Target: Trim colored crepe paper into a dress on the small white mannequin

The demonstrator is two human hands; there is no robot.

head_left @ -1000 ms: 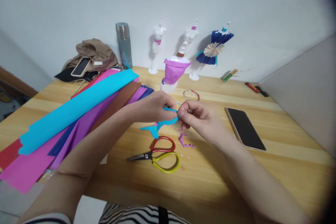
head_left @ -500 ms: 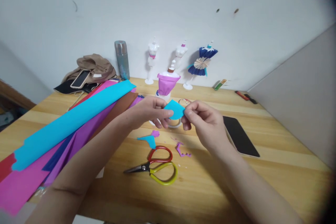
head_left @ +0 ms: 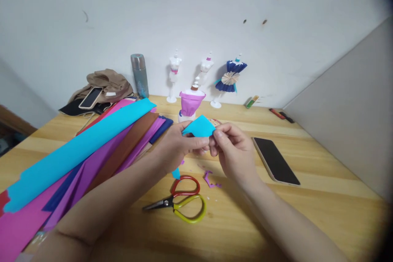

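Note:
A small cyan paper piece (head_left: 199, 127) is pinched between both hands above the wooden table (head_left: 307, 200). My left hand (head_left: 175, 145) grips its lower left edge with thumb and fingers closed. Closed on the piece's right edge is my right hand (head_left: 233, 149). Below the hands lie scissors (head_left: 179, 202) with one red and one yellow-green handle, a cyan offcut (head_left: 175, 173) and purple paper scraps (head_left: 210, 179).
Long sheets of cyan, purple, brown, blue and pink paper (head_left: 76, 155) fan across the table's left. A phone (head_left: 274, 159) lies to the right. At the back stand a flask (head_left: 139, 75), dress-form figures (head_left: 229, 77), one in a purple paper skirt (head_left: 190, 104), and a bag (head_left: 104, 84).
Both hands lifted the cyan piece off the table and turned it so its flat face shows. The view tilted up a little.

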